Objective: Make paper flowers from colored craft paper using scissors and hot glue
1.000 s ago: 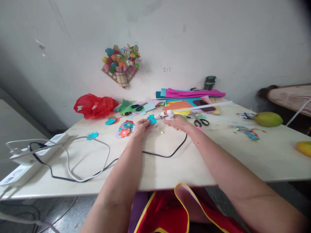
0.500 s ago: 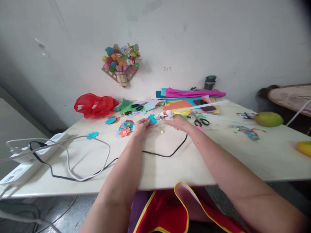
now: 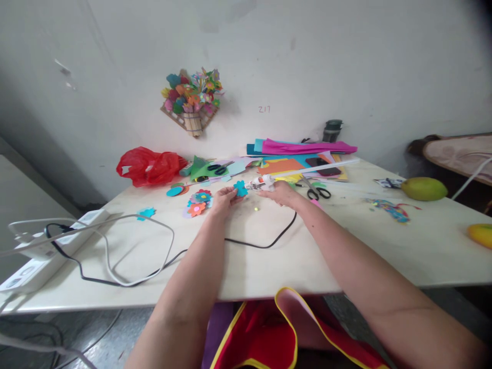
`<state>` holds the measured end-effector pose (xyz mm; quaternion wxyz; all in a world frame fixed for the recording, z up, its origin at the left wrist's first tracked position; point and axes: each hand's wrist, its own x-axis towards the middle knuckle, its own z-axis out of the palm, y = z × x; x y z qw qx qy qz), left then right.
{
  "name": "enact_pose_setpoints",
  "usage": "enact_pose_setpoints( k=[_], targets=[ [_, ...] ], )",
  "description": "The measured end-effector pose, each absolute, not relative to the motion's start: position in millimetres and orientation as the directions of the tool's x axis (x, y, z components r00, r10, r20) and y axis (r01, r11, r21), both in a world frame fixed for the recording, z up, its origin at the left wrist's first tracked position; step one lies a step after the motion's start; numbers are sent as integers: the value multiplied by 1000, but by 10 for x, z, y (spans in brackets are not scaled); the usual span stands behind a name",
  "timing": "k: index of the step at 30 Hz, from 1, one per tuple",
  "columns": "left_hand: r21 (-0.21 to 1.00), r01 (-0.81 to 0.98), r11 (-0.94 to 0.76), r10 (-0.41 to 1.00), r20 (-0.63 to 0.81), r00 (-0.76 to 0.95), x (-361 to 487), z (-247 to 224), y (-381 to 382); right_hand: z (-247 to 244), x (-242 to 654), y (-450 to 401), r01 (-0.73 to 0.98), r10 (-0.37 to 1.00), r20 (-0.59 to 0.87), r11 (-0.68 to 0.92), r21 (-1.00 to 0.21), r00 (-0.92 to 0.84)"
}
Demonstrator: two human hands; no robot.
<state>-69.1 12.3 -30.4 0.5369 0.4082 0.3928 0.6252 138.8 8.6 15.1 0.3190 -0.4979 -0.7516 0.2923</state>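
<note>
My left hand [image 3: 225,200] pinches a blue flower cutout [image 3: 241,188] by its left edge, above the middle of the table. My right hand [image 3: 281,193] is closed around a white glue gun [image 3: 266,181] with a glue stick [image 3: 315,168] sticking out behind. The gun's tip points left at the blue flower; whether they touch is too small to tell. Below them a small yellow-green dot [image 3: 257,209] lies on the tabletop. Left of my left hand is a pile of flower cutouts [image 3: 197,208]. Another blue cutout [image 3: 146,213] lies farther left.
A power strip [image 3: 57,245] with looping cables stands at the left. Black cord crosses the table [image 3: 253,277]. Behind are a red bag [image 3: 150,167], scissors [image 3: 318,193], coloured sheets [image 3: 282,166] and a phone [image 3: 322,166]. A green-yellow fruit [image 3: 424,189] lies right.
</note>
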Motion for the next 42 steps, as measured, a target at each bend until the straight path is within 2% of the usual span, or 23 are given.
enact_pose_setpoints(
  k=[10,19,34,42],
  targets=[
    [936,-338,-96,995,76,-72,-677,-278,87,174,1364,55,589,933,201,347,-730,-300],
    [929,-355,-103,993,78,-84,-687,-288,110,195,1380,58,506,944,155,289,-813,-290],
    [931,-349,-107,994,92,-60,-696,-304,128,203,1359,40,550,947,109,266,-792,-301],
    [926,-362,-109,994,95,-56,-697,-307,131,212,1367,32,581,963,122,244,-776,-240]
  ],
)
